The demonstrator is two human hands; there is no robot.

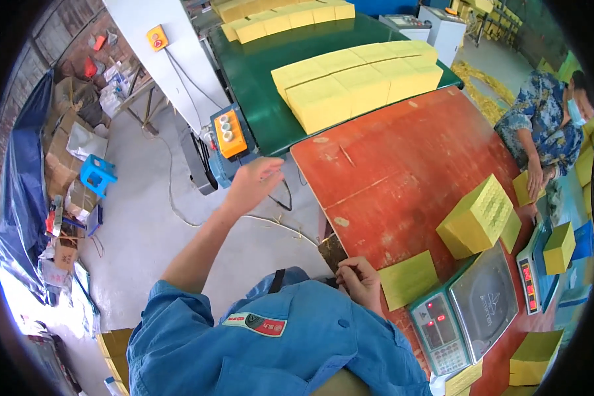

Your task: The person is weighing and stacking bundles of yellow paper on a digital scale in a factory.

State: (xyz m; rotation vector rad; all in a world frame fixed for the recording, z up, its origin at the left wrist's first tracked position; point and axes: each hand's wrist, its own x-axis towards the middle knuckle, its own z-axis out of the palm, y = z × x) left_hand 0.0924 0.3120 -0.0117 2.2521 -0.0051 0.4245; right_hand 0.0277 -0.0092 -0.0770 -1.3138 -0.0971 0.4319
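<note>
My left hand [256, 183] is stretched out over the floor, its fingers apart and holding nothing. It is nearest to the corner of the red table [402, 158] and an orange control box [229, 134] with round buttons. Close to my body at the table's near edge, my right hand [362, 280] has its fingers curled together; whatever they may hold is hidden. Beside it lies a flat yellow sheet or thin stack [410, 280]. A digital scale [483, 303] with a lit red display stands to its right, and a tall yellow paper block [472, 221] sits behind the scale.
Rows of yellow blocks [363, 79] rest on a green conveyor belt [264, 79] beyond the table. At right, a co-worker [541, 125] handles a yellow block near a second scale [533, 270]. A cable [171, 188] crosses the floor; a blue stool [98, 175] stands left.
</note>
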